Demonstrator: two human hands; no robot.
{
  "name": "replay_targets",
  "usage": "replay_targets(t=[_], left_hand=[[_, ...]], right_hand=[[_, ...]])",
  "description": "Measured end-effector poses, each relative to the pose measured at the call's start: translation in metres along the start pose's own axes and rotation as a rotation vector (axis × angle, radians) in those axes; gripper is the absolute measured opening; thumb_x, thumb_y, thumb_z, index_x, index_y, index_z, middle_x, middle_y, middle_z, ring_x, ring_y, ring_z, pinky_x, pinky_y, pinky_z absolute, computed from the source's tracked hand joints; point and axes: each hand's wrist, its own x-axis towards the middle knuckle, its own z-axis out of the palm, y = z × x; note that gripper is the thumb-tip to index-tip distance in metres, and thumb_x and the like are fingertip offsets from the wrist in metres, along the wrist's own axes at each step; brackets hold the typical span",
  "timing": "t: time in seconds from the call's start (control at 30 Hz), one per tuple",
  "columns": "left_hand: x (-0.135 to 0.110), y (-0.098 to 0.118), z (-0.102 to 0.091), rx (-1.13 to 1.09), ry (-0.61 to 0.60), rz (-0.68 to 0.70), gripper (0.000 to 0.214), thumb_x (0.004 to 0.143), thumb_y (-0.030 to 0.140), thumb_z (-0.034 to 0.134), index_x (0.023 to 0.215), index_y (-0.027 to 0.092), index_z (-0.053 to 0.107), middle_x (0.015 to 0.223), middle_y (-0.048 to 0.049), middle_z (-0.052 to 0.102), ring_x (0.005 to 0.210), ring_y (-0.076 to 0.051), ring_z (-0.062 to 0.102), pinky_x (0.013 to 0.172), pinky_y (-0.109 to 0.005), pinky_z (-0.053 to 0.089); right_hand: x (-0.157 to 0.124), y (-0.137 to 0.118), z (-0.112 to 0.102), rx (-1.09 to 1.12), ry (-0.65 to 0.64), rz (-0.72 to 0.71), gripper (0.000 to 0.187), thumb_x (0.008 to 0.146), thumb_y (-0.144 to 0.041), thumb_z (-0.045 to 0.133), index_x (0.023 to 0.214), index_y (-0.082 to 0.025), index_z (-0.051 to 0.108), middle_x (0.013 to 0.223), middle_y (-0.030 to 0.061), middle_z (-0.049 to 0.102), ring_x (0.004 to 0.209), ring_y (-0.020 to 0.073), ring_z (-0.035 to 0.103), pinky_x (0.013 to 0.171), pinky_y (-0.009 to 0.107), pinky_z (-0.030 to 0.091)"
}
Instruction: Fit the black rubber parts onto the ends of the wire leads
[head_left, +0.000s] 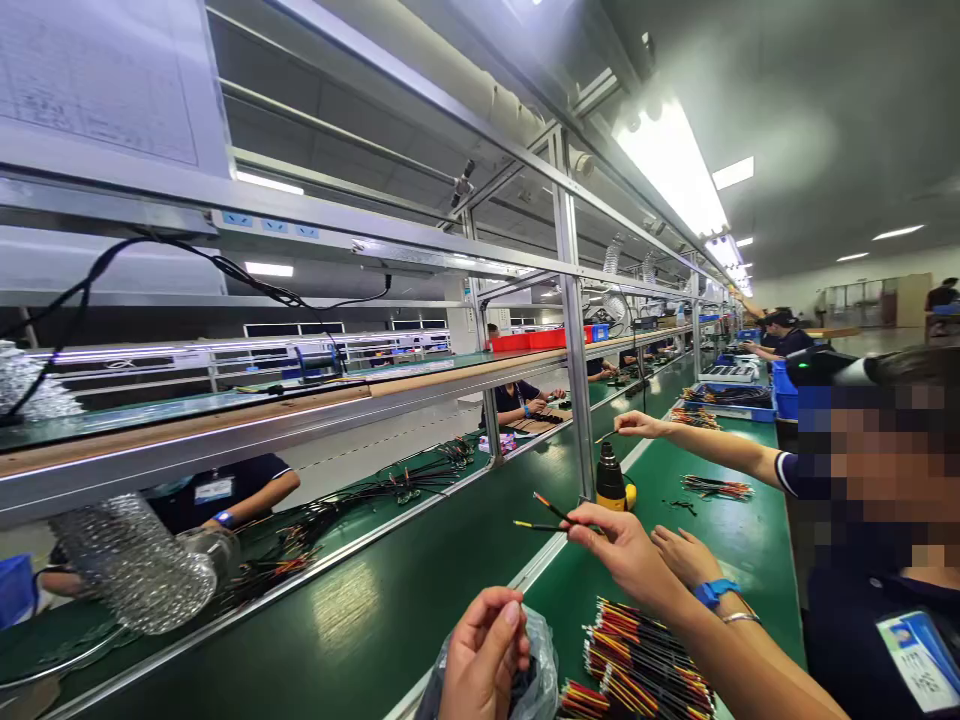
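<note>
My right hand (619,550) is closed in a pinch around a thin black cable (551,527). The cable splits toward its tip into two ends, one with red and one with yellow. Lower and to the left, my left hand (484,655) has its thumb and fingers pressed together. Something tiny may stick out at the fingertips, too small to name. A clear plastic bag (544,650) with dark contents sits behind that hand. Beneath my right forearm lies a big pile of black cables (641,665) with red and yellow ends.
A co-worker's wristbanded hand (686,560) rests beside my right hand; their other hand (641,425) reaches over a yellow and black heat gun (611,478). Loose cables (716,487) lie farther along the green bench (420,580). A metal frame post (574,350) stands ahead.
</note>
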Motion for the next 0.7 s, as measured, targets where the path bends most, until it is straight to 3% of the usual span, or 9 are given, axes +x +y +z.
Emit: replay_targets(t=[0.17,0.43,0.7], left_hand=[[-0.004,0.002,0.002,0.016,-0.005,0.022,0.04,0.047,0.041,0.097,0.068,0.016,0.075,0.052,0.003,0.059,0.045,-0.007,0.053,0.043,-0.015,0.039],[-0.008,0.002,0.004,0.038,-0.023,0.053,0.038,0.048,0.042,0.096,0.066,0.016,0.076,0.051,0.0031,0.058,0.044,-0.006,0.051,0.043,-0.015,0.038],[-0.007,0.0,0.004,0.084,0.026,0.069,0.039,0.048,0.041,0.096,0.072,0.017,0.077,0.056,0.0039,0.06,0.046,-0.005,0.049,0.045,-0.015,0.039]], right_hand=[[-0.021,-0.012,0.016,0.085,-0.034,-0.052,0.027,0.085,-0.049,0.067,0.086,-0.022,0.076,0.082,0.0036,0.07,0.078,0.0214,0.063,0.073,0.031,0.05],[-0.033,-0.02,0.024,0.091,-0.032,-0.077,0.024,0.085,-0.048,0.068,0.085,-0.026,0.077,0.079,0.0035,0.071,0.074,0.0221,0.064,0.07,0.032,0.052],[-0.036,-0.029,0.025,0.054,-0.069,0.082,0.04,0.088,-0.055,0.059,0.075,-0.02,0.071,0.071,0.0027,0.066,0.07,0.0208,0.059,0.066,0.029,0.047]])
